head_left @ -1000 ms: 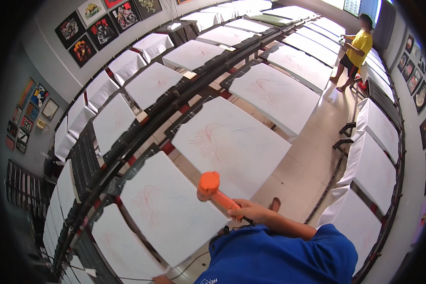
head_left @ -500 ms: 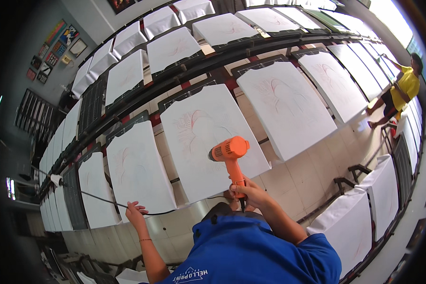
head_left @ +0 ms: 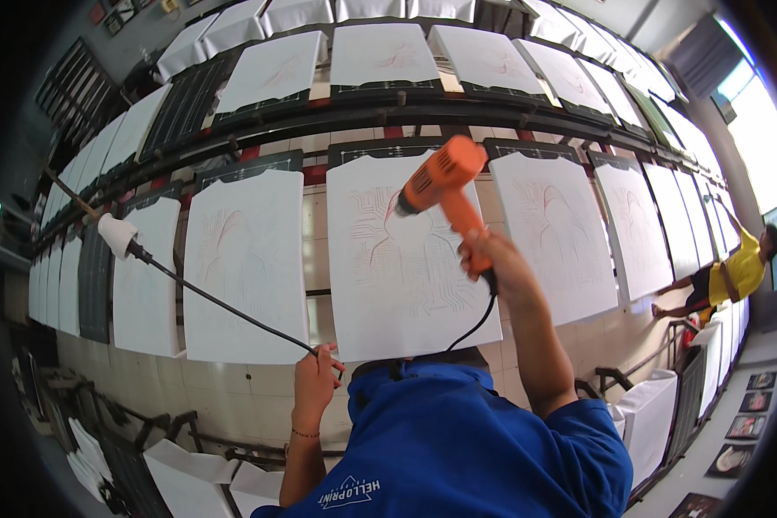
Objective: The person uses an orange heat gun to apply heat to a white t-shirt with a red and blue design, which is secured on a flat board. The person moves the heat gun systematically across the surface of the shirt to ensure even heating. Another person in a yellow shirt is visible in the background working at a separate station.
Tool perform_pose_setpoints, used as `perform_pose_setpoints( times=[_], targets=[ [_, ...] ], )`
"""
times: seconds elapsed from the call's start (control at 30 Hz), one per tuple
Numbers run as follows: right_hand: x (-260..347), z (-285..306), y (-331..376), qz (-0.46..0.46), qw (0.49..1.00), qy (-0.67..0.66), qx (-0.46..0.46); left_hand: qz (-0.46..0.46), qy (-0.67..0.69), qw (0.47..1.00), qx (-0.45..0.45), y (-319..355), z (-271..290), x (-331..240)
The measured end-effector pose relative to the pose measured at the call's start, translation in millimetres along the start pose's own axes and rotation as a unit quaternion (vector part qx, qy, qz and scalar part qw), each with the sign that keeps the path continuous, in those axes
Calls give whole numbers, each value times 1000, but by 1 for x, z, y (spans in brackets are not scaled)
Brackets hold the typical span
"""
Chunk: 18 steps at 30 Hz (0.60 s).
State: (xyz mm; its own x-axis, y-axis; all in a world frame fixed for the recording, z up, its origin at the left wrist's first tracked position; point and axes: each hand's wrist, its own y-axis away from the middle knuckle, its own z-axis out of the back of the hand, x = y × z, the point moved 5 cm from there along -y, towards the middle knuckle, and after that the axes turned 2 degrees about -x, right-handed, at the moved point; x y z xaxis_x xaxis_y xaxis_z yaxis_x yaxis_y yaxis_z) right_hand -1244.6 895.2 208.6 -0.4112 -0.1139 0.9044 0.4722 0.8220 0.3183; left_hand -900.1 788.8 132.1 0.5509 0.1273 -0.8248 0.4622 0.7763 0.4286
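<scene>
My right hand [head_left: 502, 266] is wrapped round the handle of an orange heat gun [head_left: 447, 177]. Its nozzle points left and slightly down, over the upper part of a white T-shirt [head_left: 380, 319] laid flat on a dark board. Faint red and grey lines are printed on that shirt. With my left hand [head_left: 315, 380], low by the shirt's near left corner, I grip a black power cord [head_left: 224, 306]. The cord runs up left to a white plug connector [head_left: 117, 236]. Another cord length curves down from the gun's handle.
More white shirts on boards stand at both sides, such as one to the left [head_left: 246, 302] and one to the right [head_left: 570, 268]. Beyond a black rail [head_left: 354, 112] runs a second row. A person in a yellow top [head_left: 741, 268] reaches toward boards at far right.
My right hand has lifted the heat gun up and right, toward the shirt's top. My left hand has come closer to my body with the cord, and the view has turned.
</scene>
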Motion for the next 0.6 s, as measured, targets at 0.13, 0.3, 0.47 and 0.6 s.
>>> perform_pose_setpoints(
  times=[0.13,0.3,0.47,0.6],
  targets=[
    [40,7,-61,35,995,57,-71,38,-42,995,-83,-16,4,52],
    [12,38,-122,-19,987,133,-83,106,-31,944,-312,-43,48,141],
    [-2,48,-142,-31,985,147,-81,28,-164,863,-478,-67,93,187],
    [-4,56,-148,-46,988,117,-89,91,-226,816,-524,-82,100,174]
  ],
)
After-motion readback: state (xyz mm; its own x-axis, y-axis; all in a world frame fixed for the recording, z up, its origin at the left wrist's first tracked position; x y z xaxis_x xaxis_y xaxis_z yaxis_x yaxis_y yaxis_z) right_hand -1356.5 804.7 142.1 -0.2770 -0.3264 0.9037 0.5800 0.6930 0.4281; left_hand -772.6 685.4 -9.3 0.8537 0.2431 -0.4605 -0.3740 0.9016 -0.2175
